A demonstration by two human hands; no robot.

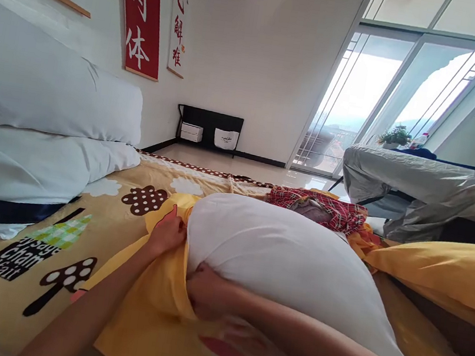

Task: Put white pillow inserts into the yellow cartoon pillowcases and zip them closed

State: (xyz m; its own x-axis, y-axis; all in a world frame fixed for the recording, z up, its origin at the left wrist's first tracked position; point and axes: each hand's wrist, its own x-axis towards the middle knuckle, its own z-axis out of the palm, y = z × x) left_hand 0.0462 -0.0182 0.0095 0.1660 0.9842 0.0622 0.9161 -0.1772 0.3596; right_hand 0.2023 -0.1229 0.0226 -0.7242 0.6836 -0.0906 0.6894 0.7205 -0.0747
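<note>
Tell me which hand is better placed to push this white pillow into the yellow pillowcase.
Probably the right: the right hand sits against the white pillow at the yellow pillowcase's near edge; the left hand grips the far edge.

View, one: head-worn camera, looking from above the near side of the patterned bedspread (pixel 108 236), forward and down over the wearer's own forearms (pixel 327 352). Range: close on the left hand (pixel 169 232), right hand (pixel 209 293), yellow pillowcase (pixel 160 279) and white pillow (pixel 285 244), which take up the middle and lower part; forearms enter from the bottom edge and lower right, nearest the lens. Depth: across the bedspread to the far wall (pixel 264 57), well apart. Breadth: wide, from stacked white pillows (pixel 54 91) and red hanging scroll (pixel 142 15) at left to sliding glass door (pixel 366 90) and plastic-draped table (pixel 408 168) at right.
</note>
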